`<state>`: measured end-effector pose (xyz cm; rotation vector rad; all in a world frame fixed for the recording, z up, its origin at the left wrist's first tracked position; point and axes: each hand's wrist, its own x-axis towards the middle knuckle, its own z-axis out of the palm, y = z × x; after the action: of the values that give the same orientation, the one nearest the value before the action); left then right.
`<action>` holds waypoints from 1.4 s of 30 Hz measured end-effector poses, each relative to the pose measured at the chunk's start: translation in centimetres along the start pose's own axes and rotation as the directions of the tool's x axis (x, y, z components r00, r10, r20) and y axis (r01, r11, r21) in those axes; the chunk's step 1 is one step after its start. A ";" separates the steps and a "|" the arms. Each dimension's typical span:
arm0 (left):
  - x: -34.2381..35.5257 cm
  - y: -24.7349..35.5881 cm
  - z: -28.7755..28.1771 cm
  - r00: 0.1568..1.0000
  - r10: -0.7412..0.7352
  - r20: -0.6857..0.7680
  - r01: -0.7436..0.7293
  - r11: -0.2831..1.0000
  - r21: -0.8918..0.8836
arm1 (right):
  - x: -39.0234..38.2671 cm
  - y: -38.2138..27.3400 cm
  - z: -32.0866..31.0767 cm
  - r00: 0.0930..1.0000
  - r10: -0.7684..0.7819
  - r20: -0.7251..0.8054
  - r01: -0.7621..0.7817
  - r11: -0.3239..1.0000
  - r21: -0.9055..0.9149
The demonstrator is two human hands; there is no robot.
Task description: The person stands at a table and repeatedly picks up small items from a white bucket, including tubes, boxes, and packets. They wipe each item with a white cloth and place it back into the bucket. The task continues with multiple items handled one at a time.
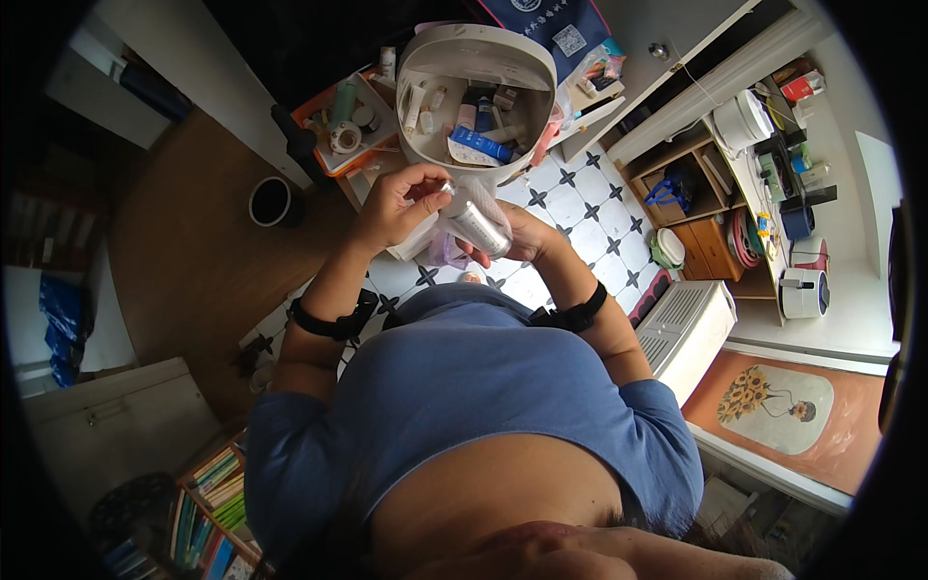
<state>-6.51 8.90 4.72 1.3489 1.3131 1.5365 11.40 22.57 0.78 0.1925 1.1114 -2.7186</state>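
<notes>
A silver cylindrical bottle lies tilted between my two hands in front of my chest. My left hand is closed, thumb and fingers pinching its upper-left end. Under and beside the lower end, my right hand supports the body with curled fingers. A thin whitish sheet, perhaps a wipe or plastic, shows behind the bottle near my right hand. Just beyond stands a rounded white cosmetics box, its front open. Inside are several tubes and small bottles, including a blue tube.
Left of the box sits an orange-rimmed tray with a green bottle and jars. A dark blue bag and small packets lie at the back right. A black bin stands on the floor; shelves line the right.
</notes>
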 end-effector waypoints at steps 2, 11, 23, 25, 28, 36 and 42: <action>-0.5 -0.2 0.0 0.996 0.054 -0.072 -0.049 0.996 0.072 | 0.2 0.5 -0.2 0.995 -0.086 -0.054 0.084 0.996 -0.041; -1.0 0.8 0.9 0.945 0.328 -0.022 -0.233 0.717 0.657 | 2.7 1.8 0.4 0.899 -0.124 -0.421 0.140 0.990 0.007; -0.3 -2.1 2.8 0.926 0.348 -0.150 -0.151 0.702 0.696 | 4.7 1.3 0.8 0.934 -0.214 -0.287 0.264 0.953 0.148; -0.6 -3.4 3.5 0.921 0.362 -0.145 -0.171 0.708 0.685 | 5.1 1.7 0.6 0.924 -0.185 -0.334 0.262 0.943 0.204; -1.1 -4.7 3.4 0.946 0.299 -0.125 -0.130 0.702 0.701 | 4.8 1.8 0.2 0.921 -0.292 -0.256 0.350 0.910 0.221; -2.8 -5.3 3.4 0.987 -0.048 -0.155 0.140 0.731 0.668 | 4.4 1.5 1.0 0.752 -0.634 -0.181 0.287 0.563 -0.775; -3.0 -5.5 4.5 1.000 -0.016 -0.017 0.023 0.624 0.781 | 3.8 0.8 -0.1 0.579 -0.814 -0.046 -0.147 -0.048 -0.988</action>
<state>-2.10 8.50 -1.59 1.8166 2.1388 0.9285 7.90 21.58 -0.63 0.7712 3.4724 -1.1538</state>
